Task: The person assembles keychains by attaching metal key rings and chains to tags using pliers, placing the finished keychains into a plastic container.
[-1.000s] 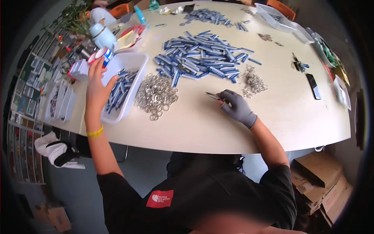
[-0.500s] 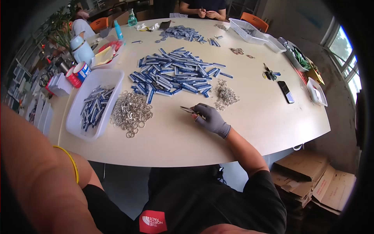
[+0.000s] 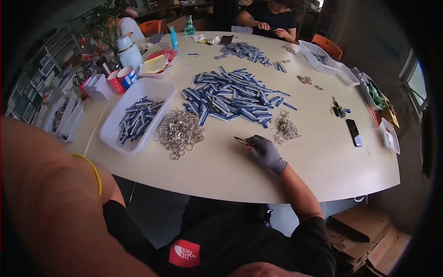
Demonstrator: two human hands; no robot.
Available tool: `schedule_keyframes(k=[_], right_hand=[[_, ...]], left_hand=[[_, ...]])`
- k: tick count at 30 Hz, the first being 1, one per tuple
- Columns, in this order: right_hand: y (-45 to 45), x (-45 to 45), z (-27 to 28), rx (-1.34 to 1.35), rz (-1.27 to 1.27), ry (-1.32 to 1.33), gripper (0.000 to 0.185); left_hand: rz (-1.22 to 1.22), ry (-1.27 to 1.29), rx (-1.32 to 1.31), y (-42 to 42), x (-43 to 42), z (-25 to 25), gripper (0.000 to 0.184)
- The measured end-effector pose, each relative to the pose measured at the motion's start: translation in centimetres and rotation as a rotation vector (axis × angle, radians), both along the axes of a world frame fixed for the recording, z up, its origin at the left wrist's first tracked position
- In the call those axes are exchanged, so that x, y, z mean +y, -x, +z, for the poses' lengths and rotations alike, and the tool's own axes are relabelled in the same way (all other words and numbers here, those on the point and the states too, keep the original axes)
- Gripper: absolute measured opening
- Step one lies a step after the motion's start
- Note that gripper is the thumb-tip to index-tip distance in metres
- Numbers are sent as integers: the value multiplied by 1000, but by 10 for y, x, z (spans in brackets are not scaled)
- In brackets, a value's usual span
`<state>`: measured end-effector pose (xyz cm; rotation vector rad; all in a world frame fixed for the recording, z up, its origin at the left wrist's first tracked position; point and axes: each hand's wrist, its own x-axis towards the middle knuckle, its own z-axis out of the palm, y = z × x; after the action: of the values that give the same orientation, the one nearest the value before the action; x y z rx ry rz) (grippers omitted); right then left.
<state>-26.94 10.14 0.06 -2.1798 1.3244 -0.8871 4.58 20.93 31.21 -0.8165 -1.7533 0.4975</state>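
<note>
The pliers (image 3: 241, 140) are in the gloved right hand (image 3: 265, 152), fingers wrapped closely round the handles, tips pointing left over the near middle of the table. The left arm (image 3: 50, 198) fills the near left, with a yellow band (image 3: 91, 168); the left hand is out of sight, so I cannot tell its grip.

The table (image 3: 221, 173) is pale and smooth, with a curved near edge. Beyond it, the room is dim: grey-blue floor (image 3: 157, 210), flattened cardboard (image 3: 364, 224) near right, a window (image 3: 417, 85) far right, a plant (image 3: 107, 25) far left.

Counted outward from the pliers: one heap of small metal parts (image 3: 287, 129) just right, one of rings (image 3: 180, 131) to the left, one of blue-and-white strips (image 3: 230, 94) beyond; the pieces are too many to count. One white bin (image 3: 159, 87) stands left of the rings, with more strips inside. To the right are one phone (image 3: 354, 133) and one bunch of keys (image 3: 339, 111). One heap of discs (image 3: 244, 50) lies far off. Far left stand two cups (image 3: 128, 76), one flask (image 3: 129, 51), one blue bottle (image 3: 173, 38) and one spray bottle (image 3: 189, 27). Two orange chairs (image 3: 328, 45) show, and two people (image 3: 272, 21) on the far side.
</note>
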Motion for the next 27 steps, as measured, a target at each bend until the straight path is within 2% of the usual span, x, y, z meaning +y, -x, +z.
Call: schedule_keyframes(k=[6,9,11,18,23,24,27], right_hand=[[-2,0,-2,-16,-3,53,17],[-6,-1,1,-26,-17,19,18],[-5,-1,-1,-46,-50,-7,19],[-6,-3,-10,-81,-43,-58,22],[-1,-2,-9,-32,-34,-4,23],[0,-4,-14,-35,-2,92,22],[-2,4,-9,-35,-39,-52,26]], left_hand=[[-122,61,417,-24,15,38,27],[-182,83,511,-28,22,46,33],[-154,72,442,-19,20,43,34],[-39,-45,-55,-4,17,-3,29],[-77,-94,-177,8,5,-19,27],[-98,-93,-187,9,3,-22,27],[-132,-114,-227,17,-5,-30,27]])
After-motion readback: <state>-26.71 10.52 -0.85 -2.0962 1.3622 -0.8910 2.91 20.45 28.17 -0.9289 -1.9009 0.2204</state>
